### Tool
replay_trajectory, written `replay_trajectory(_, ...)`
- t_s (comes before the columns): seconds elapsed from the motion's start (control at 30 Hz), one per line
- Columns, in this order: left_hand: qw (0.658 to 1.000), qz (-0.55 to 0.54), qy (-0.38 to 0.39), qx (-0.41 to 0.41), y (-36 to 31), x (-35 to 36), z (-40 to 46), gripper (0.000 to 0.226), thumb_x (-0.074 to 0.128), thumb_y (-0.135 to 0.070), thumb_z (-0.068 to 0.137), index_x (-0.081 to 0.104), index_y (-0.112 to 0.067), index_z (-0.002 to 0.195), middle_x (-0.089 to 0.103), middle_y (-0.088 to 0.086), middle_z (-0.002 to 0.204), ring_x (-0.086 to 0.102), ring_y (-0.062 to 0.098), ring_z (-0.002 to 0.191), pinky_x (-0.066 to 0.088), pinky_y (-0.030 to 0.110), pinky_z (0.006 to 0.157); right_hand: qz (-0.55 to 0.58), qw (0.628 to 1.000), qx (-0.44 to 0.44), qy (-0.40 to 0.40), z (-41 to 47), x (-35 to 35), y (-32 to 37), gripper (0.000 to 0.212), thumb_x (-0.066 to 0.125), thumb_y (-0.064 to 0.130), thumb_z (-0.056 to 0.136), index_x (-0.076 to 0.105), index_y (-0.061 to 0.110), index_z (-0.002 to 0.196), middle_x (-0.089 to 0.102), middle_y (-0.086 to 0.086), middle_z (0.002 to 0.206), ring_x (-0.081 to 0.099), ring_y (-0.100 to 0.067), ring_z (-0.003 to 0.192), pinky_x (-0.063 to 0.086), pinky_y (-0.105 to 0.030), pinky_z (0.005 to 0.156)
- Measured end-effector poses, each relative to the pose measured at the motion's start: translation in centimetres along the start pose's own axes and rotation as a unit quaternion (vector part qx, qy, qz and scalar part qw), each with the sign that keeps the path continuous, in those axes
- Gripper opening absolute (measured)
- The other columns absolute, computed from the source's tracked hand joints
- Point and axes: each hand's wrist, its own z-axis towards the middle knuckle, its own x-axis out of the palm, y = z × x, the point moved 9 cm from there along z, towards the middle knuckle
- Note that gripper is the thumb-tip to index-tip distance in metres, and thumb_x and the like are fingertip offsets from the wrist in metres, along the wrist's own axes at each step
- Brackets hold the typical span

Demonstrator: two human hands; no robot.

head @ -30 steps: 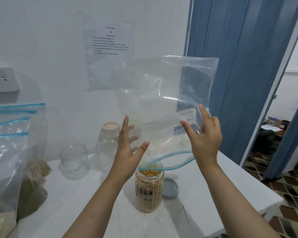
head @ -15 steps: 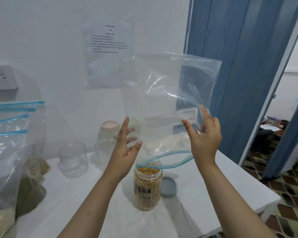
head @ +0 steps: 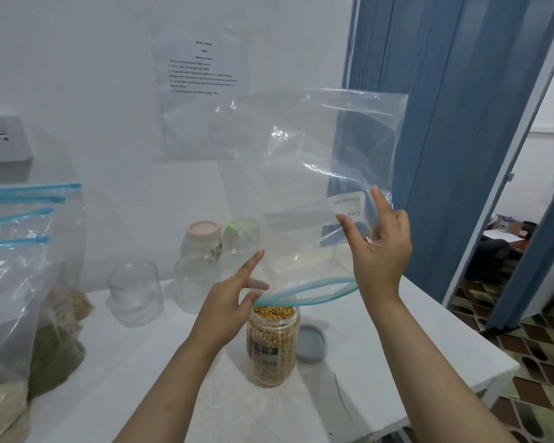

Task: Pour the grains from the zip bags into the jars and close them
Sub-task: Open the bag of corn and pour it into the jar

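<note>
An empty clear zip bag [head: 301,161] hangs upside down, its blue zip mouth just above an open jar [head: 272,343] filled to the brim with yellow corn kernels. My left hand [head: 227,305] pinches the zip edge at the bag's lower left, index finger pointing up. My right hand [head: 381,254] holds the bag's right side by the white label, thumb and index spread. The jar's grey lid [head: 312,343] lies on the table right of the jar.
Two empty clear jars [head: 135,292] [head: 192,282] stand behind on the white table [head: 141,378], with a pink-lidded jar [head: 203,235] by the wall. Filled zip bags [head: 16,266] of grains lean at the left. The table's edge and a blue folding door [head: 445,123] are at the right.
My left hand has dropped from the bag's side to its zip edge. The bag has shifted a little to the right. The jar has not moved.
</note>
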Motion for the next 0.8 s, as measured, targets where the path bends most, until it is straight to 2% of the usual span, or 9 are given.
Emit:
replay_trajectory(0.07, 1.0, -0.017, -0.023, 0.004, -0.1, -0.2, 0.3, 0.071, 0.062, -0.015, 0.095, 0.027, -0.058, 0.14, 0.072, -0.024, 0.093, 0.06, -0.011, 0.094, 0.031, -0.007, 0.082, 0.005, 1.0, -0.005, -0.001, 0.0, 0.0, 0.2, 0.06, 0.078, 0.033, 0.084, 0.056, 0.02, 0.138, 0.047, -0.013, 0.089, 0.043, -0.011, 0.07, 0.046, -0.018, 0.067)
replay_trajectory(0.2, 0.998, -0.043, -0.051, 0.015, -0.3, -0.3, 0.6, 0.069, 0.072, -0.012, 0.088, 0.041, -0.047, 0.139, 0.07, -0.019, 0.08, 0.065, -0.001, 0.085, 0.042, 0.001, 0.085, 0.01, 1.0, -0.016, -0.001, 0.1, -0.1, 0.5, 0.057, 0.077, 0.033, 0.084, 0.052, 0.03, 0.135, 0.048, -0.015, 0.09, 0.043, -0.012, 0.07, 0.051, -0.025, 0.068)
replay_trajectory(0.3, 0.997, -0.056, -0.049, 0.023, -0.2, -0.2, 0.7, 0.066, 0.076, -0.018, 0.084, 0.048, -0.046, 0.136, 0.066, -0.018, 0.081, 0.064, 0.007, 0.083, 0.046, 0.009, 0.084, 0.008, 1.0, -0.018, 0.0, -0.1, -0.1, 0.6, 0.056, 0.077, 0.034, 0.085, 0.052, 0.029, 0.136, 0.049, -0.015, 0.091, 0.043, -0.012, 0.071, 0.05, -0.024, 0.068)
replay_trajectory(0.43, 0.997, -0.063, -0.026, 0.029, -0.1, 0.3, 0.3, 0.055, 0.065, -0.019, 0.093, 0.045, -0.044, 0.137, 0.067, -0.023, 0.089, 0.064, -0.001, 0.094, 0.042, 0.003, 0.085, -0.001, 1.0, -0.012, -0.004, 0.0, -0.3, 0.4, 0.057, 0.077, 0.032, 0.085, 0.058, 0.016, 0.136, 0.048, -0.014, 0.089, 0.043, -0.009, 0.072, 0.043, -0.01, 0.069)
replay_trajectory(0.53, 0.998, -0.061, -0.001, 0.024, 0.1, 0.8, -0.1, 0.055, 0.056, -0.014, 0.098, 0.037, -0.043, 0.141, 0.069, -0.024, 0.1, 0.06, -0.009, 0.103, 0.039, -0.001, 0.086, -0.003, 1.0, -0.01, -0.001, -0.1, -0.3, 0.4, 0.057, 0.078, 0.028, 0.085, 0.059, 0.013, 0.136, 0.046, -0.015, 0.088, 0.042, -0.003, 0.07, 0.04, -0.007, 0.07)
replay_trajectory(0.67, 0.997, -0.067, 0.009, 0.022, 0.2, 0.9, -0.3, 0.066, 0.061, -0.009, 0.095, 0.034, -0.04, 0.146, 0.067, -0.02, 0.108, 0.061, -0.004, 0.104, 0.042, 0.004, 0.089, -0.005, 1.0, -0.007, 0.001, -0.2, -0.4, 0.5, 0.057, 0.078, 0.028, 0.086, 0.058, 0.013, 0.137, 0.046, -0.015, 0.088, 0.041, 0.001, 0.07, 0.039, -0.007, 0.069)
replay_trajectory(0.8, 0.998, -0.05, -0.036, 0.018, 0.2, 0.4, 0.0, 0.061, 0.059, -0.009, 0.096, 0.039, -0.04, 0.144, 0.063, -0.016, 0.097, 0.06, 0.0, 0.094, 0.049, 0.013, 0.086, -0.015, 1.0, -0.006, 0.001, -0.1, -0.3, 0.2, 0.058, 0.077, 0.031, 0.086, 0.058, 0.013, 0.138, 0.044, -0.012, 0.088, 0.039, 0.0, 0.069, 0.038, -0.007, 0.069)
